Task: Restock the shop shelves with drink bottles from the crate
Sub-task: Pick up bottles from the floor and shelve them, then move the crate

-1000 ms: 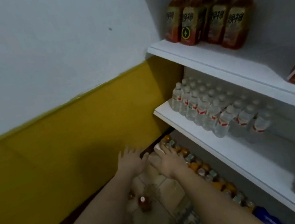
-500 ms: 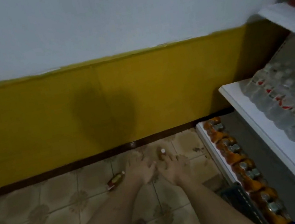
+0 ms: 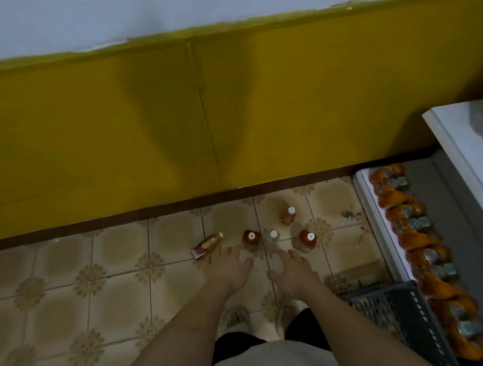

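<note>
Several drink bottles stand on the tiled floor near the wall: a red-brown one (image 3: 251, 238), a clear one (image 3: 273, 236), another red-brown one (image 3: 307, 239) and a tilted one (image 3: 289, 215) behind. One bottle (image 3: 207, 244) lies on its side to the left. My left hand (image 3: 232, 267) hovers open just in front of the lying and red-brown bottles. My right hand (image 3: 289, 269) is open beside it, fingers spread, just short of the clear bottle. Neither hand holds anything. The dark plastic crate (image 3: 400, 316) sits at the lower right, next to the shelves.
A white shelf unit (image 3: 475, 175) runs down the right edge; its bottom shelf (image 3: 366, 193) carries a row of orange drink packs (image 3: 415, 236). A yellow and white wall (image 3: 159, 116) closes off the far side. My shoes (image 3: 257, 320) stand on the tiles below my hands.
My view has swung down and left from the shelves to the floor. Both hands have stayed open and extended, now lowered toward the bottles on the tiles.
</note>
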The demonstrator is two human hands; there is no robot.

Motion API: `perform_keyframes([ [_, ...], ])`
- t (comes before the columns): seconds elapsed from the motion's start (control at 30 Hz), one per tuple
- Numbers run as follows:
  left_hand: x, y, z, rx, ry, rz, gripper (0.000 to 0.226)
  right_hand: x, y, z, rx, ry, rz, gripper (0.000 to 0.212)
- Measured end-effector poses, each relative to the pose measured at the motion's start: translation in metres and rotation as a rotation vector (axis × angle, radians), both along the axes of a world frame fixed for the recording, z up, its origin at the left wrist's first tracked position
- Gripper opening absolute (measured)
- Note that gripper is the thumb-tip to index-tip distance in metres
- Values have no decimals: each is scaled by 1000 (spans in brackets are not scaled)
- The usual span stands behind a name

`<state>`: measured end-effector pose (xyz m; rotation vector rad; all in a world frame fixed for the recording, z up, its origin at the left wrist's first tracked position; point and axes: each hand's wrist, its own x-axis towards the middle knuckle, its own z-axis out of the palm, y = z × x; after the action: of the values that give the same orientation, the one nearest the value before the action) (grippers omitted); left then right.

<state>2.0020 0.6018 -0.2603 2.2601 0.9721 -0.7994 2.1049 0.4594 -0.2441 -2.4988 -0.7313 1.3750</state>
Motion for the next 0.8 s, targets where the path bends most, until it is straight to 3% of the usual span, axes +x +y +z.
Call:
perform_keyframes([
  [0.23,37,-16,-38,-60,38,134,66,45,4,-49,29,145,-37,76],
  [0.43,78,-21,-134,-213,34,329,68,70,22,-156,47,227,-128,80],
  [0.53,91,-11,-199,-287,11,467,58,74,38,-224,32,227,-192,80],
  [0.8,102,73,-450,-136,-43,264,81,78,87,-468,29,56,-212,94],
])
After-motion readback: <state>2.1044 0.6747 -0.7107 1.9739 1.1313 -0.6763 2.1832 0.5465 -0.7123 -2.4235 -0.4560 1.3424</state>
